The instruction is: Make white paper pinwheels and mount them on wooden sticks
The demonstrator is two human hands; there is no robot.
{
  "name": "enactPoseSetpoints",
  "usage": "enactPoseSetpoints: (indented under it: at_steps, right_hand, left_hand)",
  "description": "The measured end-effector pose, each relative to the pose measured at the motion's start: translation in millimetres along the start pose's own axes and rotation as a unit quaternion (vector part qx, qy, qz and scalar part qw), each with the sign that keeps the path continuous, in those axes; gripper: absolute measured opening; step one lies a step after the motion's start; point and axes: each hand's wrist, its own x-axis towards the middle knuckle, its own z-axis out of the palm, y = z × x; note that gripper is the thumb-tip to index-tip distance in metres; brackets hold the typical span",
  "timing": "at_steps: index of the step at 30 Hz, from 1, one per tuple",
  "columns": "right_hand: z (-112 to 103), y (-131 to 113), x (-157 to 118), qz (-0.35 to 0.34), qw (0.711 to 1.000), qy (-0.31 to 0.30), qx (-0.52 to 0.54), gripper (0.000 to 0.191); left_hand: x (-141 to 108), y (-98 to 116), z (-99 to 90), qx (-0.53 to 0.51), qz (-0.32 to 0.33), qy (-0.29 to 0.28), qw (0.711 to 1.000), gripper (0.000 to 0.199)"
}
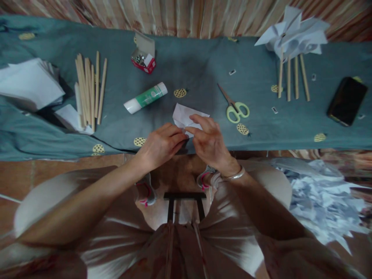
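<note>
A small white folded paper (183,113) lies near the front edge of the table, under both hands. My left hand (163,144) is closed at the paper's lower left corner, its fingertips pressed together on it. My right hand (209,141) grips the paper from the right, with thumb and index finger bent over it. The lower part of the paper is hidden by the fingers. Just beyond it lies a green and white glue stick (148,97), and to the right are scissors (234,106) with light green handles, slightly open.
On the teal cloth (192,58) are a red box of metal pieces (144,58), wooden sticks (90,91), stacked paper (31,83), paper pinwheels (293,35) and a black phone (347,101). A bag of paper scraps (322,197) sits below, at the right.
</note>
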Motion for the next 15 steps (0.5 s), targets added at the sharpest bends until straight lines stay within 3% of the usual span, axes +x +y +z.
enactPoseSetpoints:
  at_steps: [8, 15]
  right_hand:
    - [-11, 24, 4, 0.029, 0.997, 0.047, 0.045, 0.045]
    - [-17, 21, 1, 0.033, 0.995, 0.05, 0.079, 0.037]
  left_hand:
    - [-3, -9, -5.1, 0.035, 0.003, -0.017, 0.999, 0.022]
    - [-1, -36, -16.1, 0.058, -0.012, 0.003, 0.998, 0.024]
